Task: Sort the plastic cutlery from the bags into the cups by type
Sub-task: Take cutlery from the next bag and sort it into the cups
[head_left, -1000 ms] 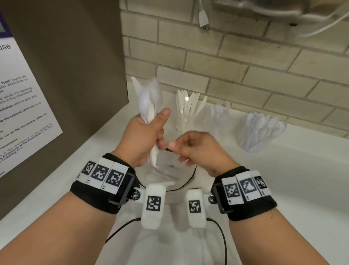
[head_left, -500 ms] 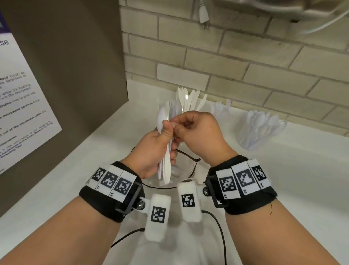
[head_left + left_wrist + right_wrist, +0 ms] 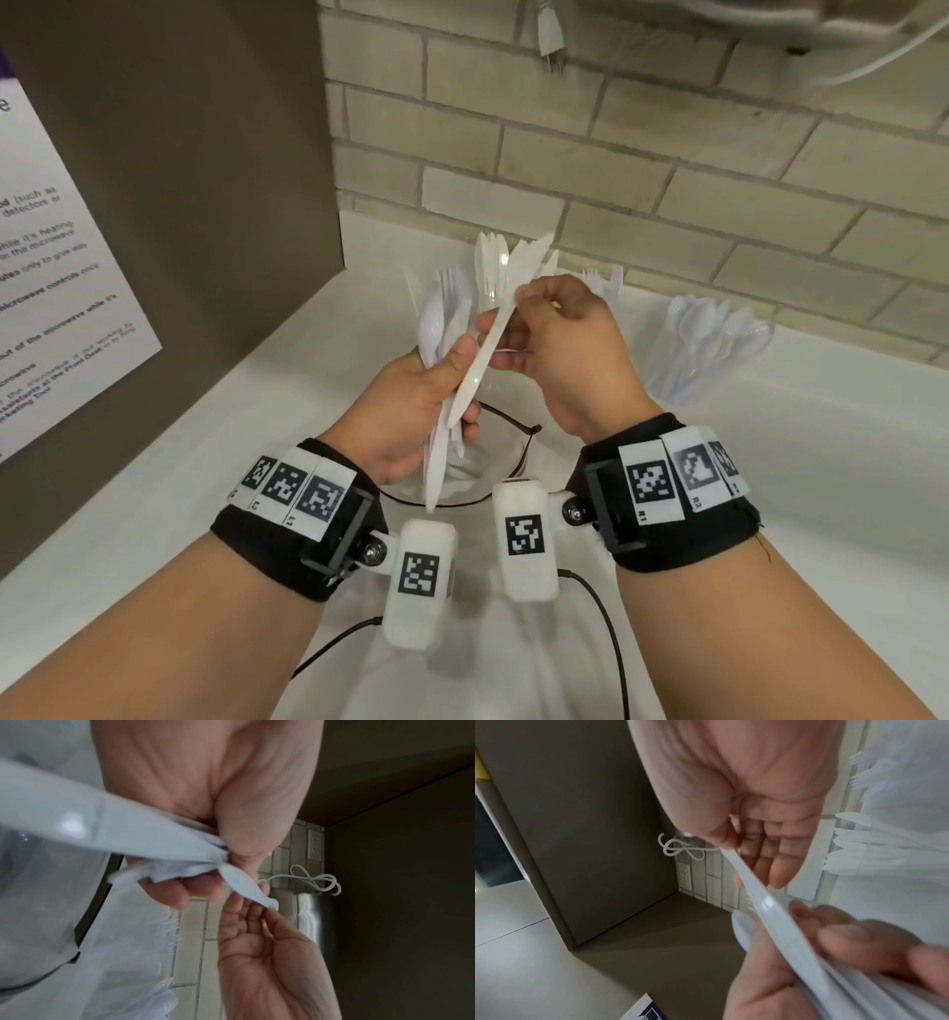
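Note:
My left hand (image 3: pixel 405 395) grips a bundle of white plastic cutlery (image 3: pixel 436 324), spoon and fork heads up, handles hanging below the fist. My right hand (image 3: pixel 565 349) pinches a white knife (image 3: pixel 493 342) near its blade; the knife slants across the bundle with its handle still against my left thumb. In the right wrist view the knife (image 3: pixel 770 902) runs from my right fingertips to the left hand (image 3: pixel 834 943). Three clear cups stand by the wall: knives (image 3: pixel 490 262), forks (image 3: pixel 608 280), spoons (image 3: pixel 708 349). A clear bag (image 3: pixel 477 478) with a black drawstring lies under my hands.
The white counter (image 3: pixel 770 488) ends at a brick wall (image 3: pixel 616 169) behind the cups. A brown panel with a printed notice (image 3: pixel 61 288) closes the left side. A white plug (image 3: pixel 552 36) and a cord hang above.
My left hand lowered the bundle toward the bag. My right hand rose to the bundle, took hold of a knife and is drawing it out to the upper right.

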